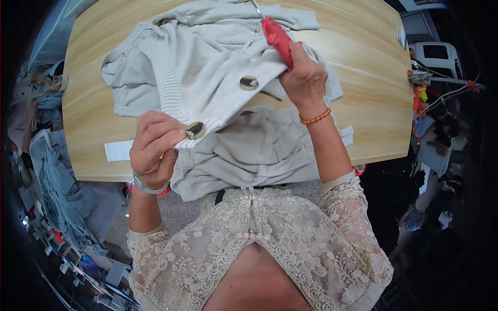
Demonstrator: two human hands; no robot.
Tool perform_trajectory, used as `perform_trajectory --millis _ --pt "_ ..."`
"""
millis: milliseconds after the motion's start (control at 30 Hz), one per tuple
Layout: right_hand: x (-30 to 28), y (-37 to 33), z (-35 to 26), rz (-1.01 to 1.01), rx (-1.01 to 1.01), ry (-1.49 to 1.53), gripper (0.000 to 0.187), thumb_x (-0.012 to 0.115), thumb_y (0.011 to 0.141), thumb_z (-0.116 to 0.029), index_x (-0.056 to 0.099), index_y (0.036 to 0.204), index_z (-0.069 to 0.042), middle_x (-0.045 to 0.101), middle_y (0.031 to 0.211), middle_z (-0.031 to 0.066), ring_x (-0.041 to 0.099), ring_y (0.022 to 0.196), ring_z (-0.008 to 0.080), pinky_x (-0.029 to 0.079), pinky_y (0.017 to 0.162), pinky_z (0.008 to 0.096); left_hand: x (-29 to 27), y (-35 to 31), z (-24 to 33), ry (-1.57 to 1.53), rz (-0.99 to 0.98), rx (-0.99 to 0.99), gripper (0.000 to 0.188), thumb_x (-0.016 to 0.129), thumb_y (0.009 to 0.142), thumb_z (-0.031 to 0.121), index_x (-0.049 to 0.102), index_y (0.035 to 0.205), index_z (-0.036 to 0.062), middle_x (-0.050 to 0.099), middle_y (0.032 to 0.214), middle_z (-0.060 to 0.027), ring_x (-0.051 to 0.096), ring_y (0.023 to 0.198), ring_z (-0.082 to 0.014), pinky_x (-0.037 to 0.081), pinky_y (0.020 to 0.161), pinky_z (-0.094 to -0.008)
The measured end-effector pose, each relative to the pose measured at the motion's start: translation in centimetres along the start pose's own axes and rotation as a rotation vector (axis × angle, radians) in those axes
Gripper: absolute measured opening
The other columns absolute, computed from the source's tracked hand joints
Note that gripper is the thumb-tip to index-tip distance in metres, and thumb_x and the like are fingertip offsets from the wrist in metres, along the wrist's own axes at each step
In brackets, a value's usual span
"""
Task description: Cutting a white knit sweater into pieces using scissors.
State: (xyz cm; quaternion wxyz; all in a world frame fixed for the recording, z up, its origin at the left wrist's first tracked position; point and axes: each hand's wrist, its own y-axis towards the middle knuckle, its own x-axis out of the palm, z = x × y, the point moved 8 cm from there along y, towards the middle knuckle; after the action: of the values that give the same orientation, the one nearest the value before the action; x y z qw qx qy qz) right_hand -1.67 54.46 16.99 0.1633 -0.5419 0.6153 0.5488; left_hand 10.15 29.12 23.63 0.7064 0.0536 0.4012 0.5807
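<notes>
A pale grey knitted cardigan [207, 62] lies spread over the table, its button band pulled up toward me. My left hand [153, 147] is closed on the lower corner of that band, fingertips against a dark button with a pale rim [195, 130]. A second, similar button [249, 83] sits farther along the band. My right hand [303, 78] is wrapped round a red-handled tool [277, 39] whose thin metal end points away from me; its exact kind does not show. The band's edge meets my right fingers, but whether they grip it is hidden.
More grey knitwear [249, 147] hangs over the near edge of the wood-grain table [373, 98]. A white paper slip [119, 151] lies left of my left hand. Blue-grey garments [62, 192] are piled beyond the left side. Cords and small items [423, 78] crowd the right edge.
</notes>
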Motion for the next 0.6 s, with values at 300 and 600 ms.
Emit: perform_trajectory --millis 300,600 --pt "-4.0 -3.6 8.1 -0.2 0.271 -0.215 0.037 0.062 0.078 -0.006 0.056 0.112 -0.019 0.067 0.085 0.0148 0.065 0.076 0.0384 0.05 0.062 0.047 -0.1 -4.3 -1.3 0.025 0.021 -0.173 0.023 0.063 0.075 -0.003 0.068 0.097 0.0008 0.068 0.095 -0.01 0.058 0.091 -0.0284 0.044 0.085 -0.0393" --pt "-11.3 -18.6 6.0 -1.043 0.169 -0.152 0.033 0.073 0.078 -0.017 0.053 0.103 -0.005 0.059 0.094 0.0162 0.062 0.078 0.0391 0.049 0.064 0.0472 5.0 -20.3 -5.1 0.432 -0.312 -0.499 0.039 0.064 0.066 -0.006 0.067 0.1 0.0126 0.061 0.118 -0.0085 0.052 0.111 -0.0331 0.039 0.096 -0.0445"
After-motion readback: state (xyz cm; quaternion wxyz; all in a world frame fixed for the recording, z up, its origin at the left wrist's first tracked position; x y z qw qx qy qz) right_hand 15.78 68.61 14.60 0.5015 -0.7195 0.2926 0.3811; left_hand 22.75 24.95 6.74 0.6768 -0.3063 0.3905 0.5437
